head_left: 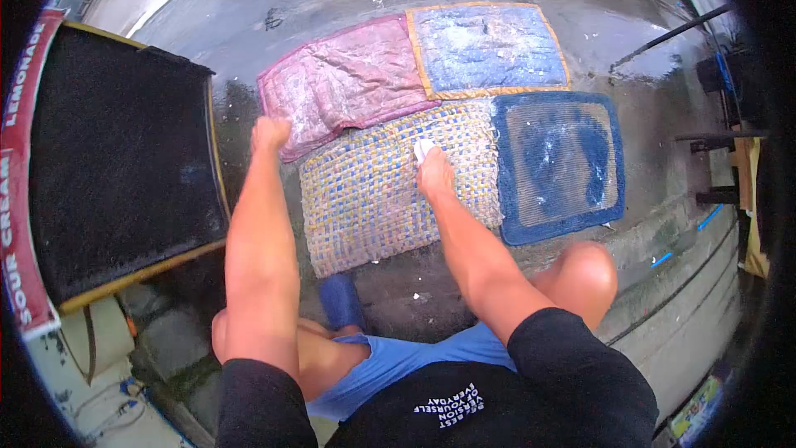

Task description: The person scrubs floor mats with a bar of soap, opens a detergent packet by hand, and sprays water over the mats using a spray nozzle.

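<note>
My left hand (pixel 270 133) is closed at the left edge of a pink quilted mat (pixel 352 75), seemingly gripping its border. The mat is wrinkled and streaked with white. In my right hand (pixel 436 176) is a small white rounded object (pixel 424 148); only its front end shows beyond my fingers, so its kind is unclear. It is over a woven mat (pixel 373 191) of cream, yellow and blue strips. Behind lies a blue mat with an orange border (pixel 489 46), smeared white. To the right is a dark blue bordered mat (pixel 562 166) with white patches.
The mats lie on wet grey concrete (pixel 332 17). At left stands a black panel (pixel 124 158) in a yellowish frame, beside a red lettered banner (pixel 29 166). A blue slipper (pixel 340 303) is just before the woven mat. Dark bars (pixel 672 37) jut in from the right.
</note>
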`<state>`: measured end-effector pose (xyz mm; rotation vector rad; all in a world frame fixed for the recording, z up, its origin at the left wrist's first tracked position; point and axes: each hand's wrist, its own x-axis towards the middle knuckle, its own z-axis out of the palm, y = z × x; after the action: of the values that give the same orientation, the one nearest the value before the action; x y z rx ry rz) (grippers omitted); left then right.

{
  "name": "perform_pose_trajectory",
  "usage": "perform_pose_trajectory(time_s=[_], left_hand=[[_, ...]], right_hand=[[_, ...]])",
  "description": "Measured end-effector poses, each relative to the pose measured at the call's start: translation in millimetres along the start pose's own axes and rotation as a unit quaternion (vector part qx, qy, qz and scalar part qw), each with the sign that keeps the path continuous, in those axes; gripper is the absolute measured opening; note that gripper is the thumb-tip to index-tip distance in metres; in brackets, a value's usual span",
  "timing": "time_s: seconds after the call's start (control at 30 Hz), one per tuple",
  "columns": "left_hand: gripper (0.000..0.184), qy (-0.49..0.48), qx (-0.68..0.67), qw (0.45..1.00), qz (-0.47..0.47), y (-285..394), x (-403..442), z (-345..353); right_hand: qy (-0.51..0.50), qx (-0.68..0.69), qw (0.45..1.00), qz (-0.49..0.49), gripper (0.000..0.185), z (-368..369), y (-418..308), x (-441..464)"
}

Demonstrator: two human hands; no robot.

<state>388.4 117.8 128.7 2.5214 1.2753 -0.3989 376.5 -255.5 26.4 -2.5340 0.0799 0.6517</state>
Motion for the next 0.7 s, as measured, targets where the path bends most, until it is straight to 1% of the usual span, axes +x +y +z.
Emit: perform_pose_trajectory(time_s=[0.03,0.07,0.13,0.17,0.27,0.37,0.4,0.47,0.5,0.53,0.6,0.67,0.7], left_hand=[[0.068,-0.018,-0.016,1.000,-0.020,-15,11,21],[0.076,-0.056,0.006,0.998,-0.037,-25,26,40],[0.082,-0.060,-0.077,0.992,-0.077,-73,84,111],[0.086,-0.067,-0.114,0.986,-0.097,-85,99,138],[0.089,0.001,-0.075,0.986,-0.151,-60,77,147],[0.088,0.029,-0.124,0.968,-0.218,-30,56,112],[0.084,0.029,-0.145,0.954,-0.259,-30,66,117],[0.077,0.029,-0.186,0.921,-0.342,-40,97,137],[0.072,-0.010,-0.225,0.927,-0.298,-57,119,152],[0.067,-0.049,-0.264,0.930,-0.253,-81,144,169],[0.057,-0.084,-0.338,0.915,-0.202,-99,159,170],[0.046,-0.071,-0.415,0.887,-0.187,-107,174,164],[0.045,-0.087,-0.404,0.896,-0.161,-112,181,152]], right_hand=[[0.008,-0.013,1.000,-0.009,0.040,1,-1,-2],[0.016,-0.025,0.999,-0.016,0.040,2,-2,-5],[0.025,-0.039,0.999,-0.022,0.041,4,-7,-2],[0.026,-0.040,0.999,-0.015,0.042,5,-7,-4],[0.051,-0.073,0.996,-0.008,0.041,17,-3,0],[0.064,-0.084,0.994,-0.017,0.040,20,-5,1],[0.063,-0.081,0.994,-0.022,0.040,19,-6,1],[0.054,-0.075,0.996,0.020,0.039,18,-11,1],[0.049,-0.070,0.996,0.041,0.039,18,-14,2],[0.057,-0.074,0.995,0.032,0.039,18,-14,3],[0.068,-0.081,0.994,0.015,0.038,22,-11,1],[0.070,-0.072,0.995,0.008,0.037,22,-9,2],[0.071,-0.067,0.995,0.004,0.037,22,-10,3]])
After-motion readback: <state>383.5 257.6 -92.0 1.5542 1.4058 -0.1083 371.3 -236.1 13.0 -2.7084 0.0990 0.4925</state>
